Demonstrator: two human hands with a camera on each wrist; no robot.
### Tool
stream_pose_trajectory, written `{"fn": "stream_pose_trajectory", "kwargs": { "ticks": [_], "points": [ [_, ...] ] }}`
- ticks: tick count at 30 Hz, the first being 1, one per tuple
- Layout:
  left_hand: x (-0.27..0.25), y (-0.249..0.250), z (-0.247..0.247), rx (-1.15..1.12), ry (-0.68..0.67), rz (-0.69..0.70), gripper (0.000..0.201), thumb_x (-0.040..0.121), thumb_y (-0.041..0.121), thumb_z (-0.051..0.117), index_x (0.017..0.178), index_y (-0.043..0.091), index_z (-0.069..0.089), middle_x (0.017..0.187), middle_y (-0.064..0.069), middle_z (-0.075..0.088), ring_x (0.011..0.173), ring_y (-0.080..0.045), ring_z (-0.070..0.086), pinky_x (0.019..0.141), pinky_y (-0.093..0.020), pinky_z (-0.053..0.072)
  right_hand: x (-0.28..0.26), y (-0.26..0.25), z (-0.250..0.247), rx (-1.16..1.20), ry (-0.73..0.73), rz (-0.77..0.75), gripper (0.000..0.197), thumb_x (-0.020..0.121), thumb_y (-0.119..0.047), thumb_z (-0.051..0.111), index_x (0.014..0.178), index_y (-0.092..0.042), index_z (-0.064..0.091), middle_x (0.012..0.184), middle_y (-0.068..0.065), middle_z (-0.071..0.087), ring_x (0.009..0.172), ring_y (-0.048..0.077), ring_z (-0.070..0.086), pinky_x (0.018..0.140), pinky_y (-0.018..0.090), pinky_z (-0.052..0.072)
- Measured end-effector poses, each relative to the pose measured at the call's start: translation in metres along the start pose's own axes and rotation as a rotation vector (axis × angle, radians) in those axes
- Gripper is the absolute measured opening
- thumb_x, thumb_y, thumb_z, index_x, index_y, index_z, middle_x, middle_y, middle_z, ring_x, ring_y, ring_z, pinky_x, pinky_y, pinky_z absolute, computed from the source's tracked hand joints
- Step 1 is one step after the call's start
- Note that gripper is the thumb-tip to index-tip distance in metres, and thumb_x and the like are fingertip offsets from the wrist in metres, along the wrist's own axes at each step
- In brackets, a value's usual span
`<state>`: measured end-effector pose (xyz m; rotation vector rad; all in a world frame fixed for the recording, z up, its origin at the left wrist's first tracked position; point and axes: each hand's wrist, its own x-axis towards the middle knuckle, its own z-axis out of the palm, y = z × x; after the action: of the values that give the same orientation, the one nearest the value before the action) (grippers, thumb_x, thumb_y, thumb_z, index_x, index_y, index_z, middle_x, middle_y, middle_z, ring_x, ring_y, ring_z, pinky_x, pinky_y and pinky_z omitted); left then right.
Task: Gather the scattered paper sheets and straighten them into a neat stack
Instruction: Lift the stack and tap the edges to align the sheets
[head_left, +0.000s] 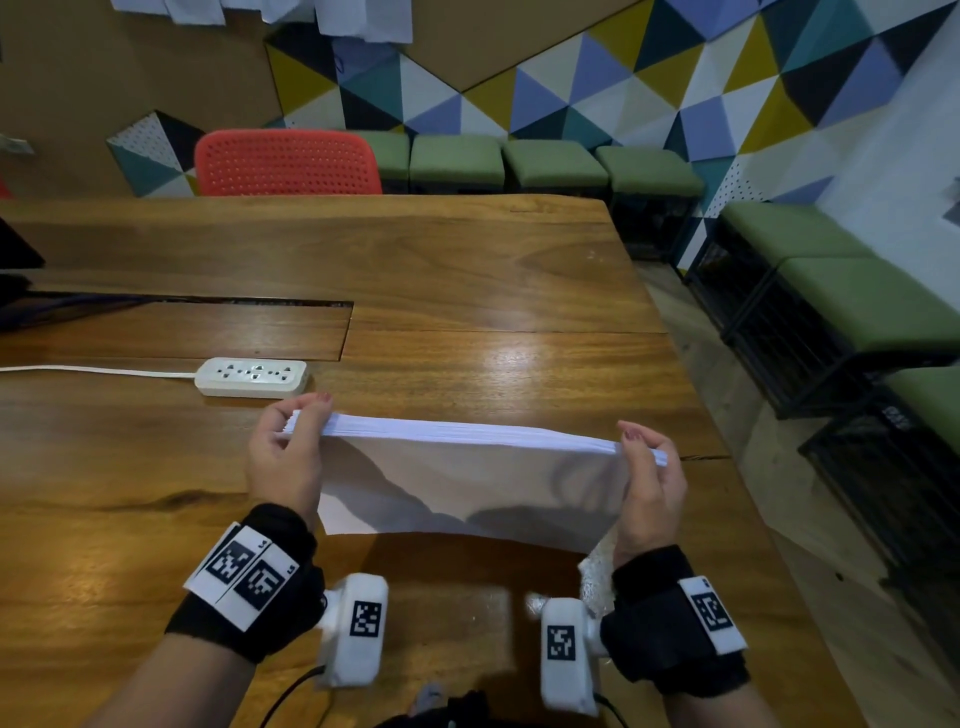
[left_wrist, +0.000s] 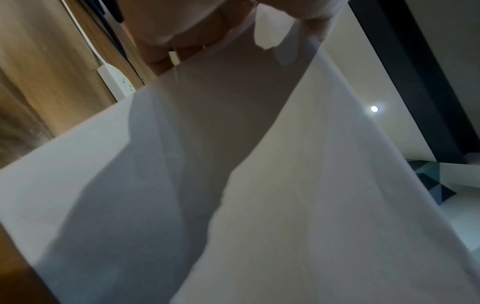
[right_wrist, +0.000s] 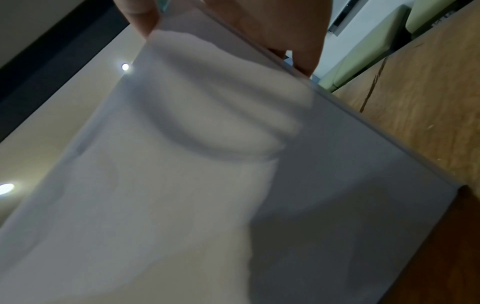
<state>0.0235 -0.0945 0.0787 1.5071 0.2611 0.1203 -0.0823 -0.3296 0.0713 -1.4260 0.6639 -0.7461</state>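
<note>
A stack of white paper sheets (head_left: 467, 483) stands upright on its long lower edge on the wooden table (head_left: 467, 270), tilted towards me. My left hand (head_left: 291, 441) pinches its upper left corner between thumb and fingers. My right hand (head_left: 649, 467) pinches the upper right corner the same way. The top edges of the sheets look fairly even. In the left wrist view the paper (left_wrist: 233, 185) fills most of the frame, with fingers (left_wrist: 182, 30) at the top. In the right wrist view the paper (right_wrist: 207, 164) also fills the frame, under fingers (right_wrist: 285, 30).
A white power strip (head_left: 252, 376) with its cable lies just behind my left hand. A recessed slot (head_left: 182, 327) crosses the table's left half. A red chair (head_left: 288, 163) and green stools (head_left: 550, 166) stand beyond the far edge; the table's right edge is close to my right hand.
</note>
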Motion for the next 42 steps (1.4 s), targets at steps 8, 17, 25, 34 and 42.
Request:
{"fn": "stream_pose_trajectory", "kwargs": {
  "ticks": [8,17,25,34,42],
  "points": [
    [-0.004,0.002,0.005,-0.022,0.001,0.013,0.021,0.087,0.036,0.055,0.103,0.023,0.056,0.1,-0.004,0.057,0.093,-0.019,0.048,0.071,-0.03,0.039,-0.005,-0.001,0.002,-0.019,-0.017,0.006,0.021,0.071,-0.053,0.059,0.08,-0.033,0.059,0.088,-0.002,0.063,0.086,0.02,0.059,0.07,0.031,0.047],
    [-0.006,0.006,-0.002,0.004,-0.221,0.091,0.035,0.07,0.049,0.057,0.09,0.021,0.06,0.077,0.009,0.063,0.069,0.001,0.057,0.067,-0.021,0.044,-0.006,-0.005,0.0,-0.026,-0.106,-0.056,0.074,0.047,-0.089,0.047,0.088,-0.029,0.059,0.088,-0.011,0.058,0.081,0.01,0.056,0.072,0.033,0.046],
    [-0.001,0.002,-0.001,-0.005,-0.111,-0.057,0.054,0.071,0.064,0.046,0.106,0.025,0.059,0.115,-0.001,0.053,0.112,-0.025,0.046,0.101,-0.044,0.037,0.0,0.003,-0.002,0.02,-0.123,-0.006,0.049,0.062,-0.07,0.057,0.077,-0.023,0.055,0.068,-0.008,0.063,0.06,-0.002,0.06,0.058,0.022,0.046],
    [0.0,0.001,-0.001,-0.146,-0.066,-0.167,0.044,0.079,0.059,0.052,0.096,0.019,0.059,0.095,-0.007,0.059,0.1,-0.026,0.053,0.093,-0.04,0.042,0.002,0.009,0.001,0.04,-0.082,0.053,0.049,0.061,-0.073,0.055,0.069,-0.025,0.057,0.067,-0.004,0.063,0.072,0.016,0.061,0.063,0.027,0.047],
    [-0.003,0.003,0.003,-0.128,-0.066,-0.148,0.022,0.088,0.037,0.054,0.074,0.019,0.057,0.075,0.0,0.053,0.072,-0.014,0.049,0.063,-0.026,0.038,0.003,0.008,0.001,0.06,-0.082,0.045,0.029,0.081,-0.047,0.049,0.069,-0.023,0.06,0.077,0.002,0.06,0.084,0.026,0.058,0.071,0.036,0.046]
  ]
}}
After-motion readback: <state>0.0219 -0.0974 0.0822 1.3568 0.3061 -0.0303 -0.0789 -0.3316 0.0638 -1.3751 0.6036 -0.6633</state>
